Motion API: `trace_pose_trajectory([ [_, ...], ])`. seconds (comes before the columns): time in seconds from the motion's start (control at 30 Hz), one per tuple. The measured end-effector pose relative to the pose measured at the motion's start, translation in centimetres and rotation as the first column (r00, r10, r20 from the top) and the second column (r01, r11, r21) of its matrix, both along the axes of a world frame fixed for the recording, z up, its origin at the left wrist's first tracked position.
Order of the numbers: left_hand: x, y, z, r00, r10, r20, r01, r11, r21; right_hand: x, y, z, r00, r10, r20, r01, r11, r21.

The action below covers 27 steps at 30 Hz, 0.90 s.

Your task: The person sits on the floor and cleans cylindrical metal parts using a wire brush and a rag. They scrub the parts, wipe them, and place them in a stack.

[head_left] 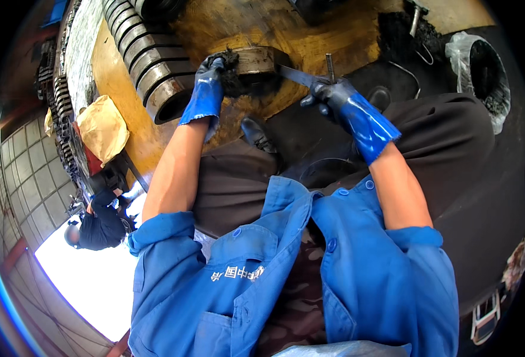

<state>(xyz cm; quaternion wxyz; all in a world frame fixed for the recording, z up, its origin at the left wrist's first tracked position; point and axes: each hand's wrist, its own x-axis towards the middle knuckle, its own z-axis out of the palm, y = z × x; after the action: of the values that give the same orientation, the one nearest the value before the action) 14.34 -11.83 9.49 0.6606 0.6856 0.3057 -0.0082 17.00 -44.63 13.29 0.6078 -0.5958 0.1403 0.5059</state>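
Both my hands wear long blue rubber gloves with black-stained fingers. My left hand (210,74) is closed round a shaggy black wad (231,70), which looks like oily waste fibre, at the left side of a thick metal ring (255,60). My right hand (337,100) grips a flat metal blade (296,75), like a file or scraper, whose far end meets the ring's right side. Whether the blade has a handle is hidden in the glove. A threaded rod (330,66) stands up just beyond my right fingers.
A row of similar metal rings (149,62) lies at the upper left on the stained yellow-brown surface (328,35). A plastic-lined bucket (489,74) stands at the far right, near a hammer-like tool (416,22). A yellowish cloth or paper (103,129) lies left; another person (100,221) sits beyond.
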Motion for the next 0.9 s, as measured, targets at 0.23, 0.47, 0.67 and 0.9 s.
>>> trace_pose_trajectory([
  [0.23, 0.3, 0.4, -1.0, 0.999, -0.026, -0.019, 0.027, 0.999, 0.034, 1.1, 1.4, -4.4, 0.997, 0.011, -0.073, -0.014, 0.999, -0.046],
  [0.47, 0.8, -0.6, -0.2, 0.997, -0.053, -0.050, 0.056, 0.997, 0.060, 1.3, 1.7, -9.1, 0.992, 0.000, -0.125, -0.006, 0.999, -0.050],
  [0.67, 0.1, 0.2, -0.7, 1.000, -0.017, 0.018, 0.016, 1.000, 0.022, 1.3, 3.9, -10.1, 0.981, -0.054, -0.185, 0.041, 0.996, -0.076],
  [0.9, 0.2, 1.7, -2.7, 0.998, 0.043, 0.043, -0.043, 0.999, 0.019, 1.5, 4.6, -11.7, 0.984, -0.105, -0.141, 0.099, 0.994, -0.050],
])
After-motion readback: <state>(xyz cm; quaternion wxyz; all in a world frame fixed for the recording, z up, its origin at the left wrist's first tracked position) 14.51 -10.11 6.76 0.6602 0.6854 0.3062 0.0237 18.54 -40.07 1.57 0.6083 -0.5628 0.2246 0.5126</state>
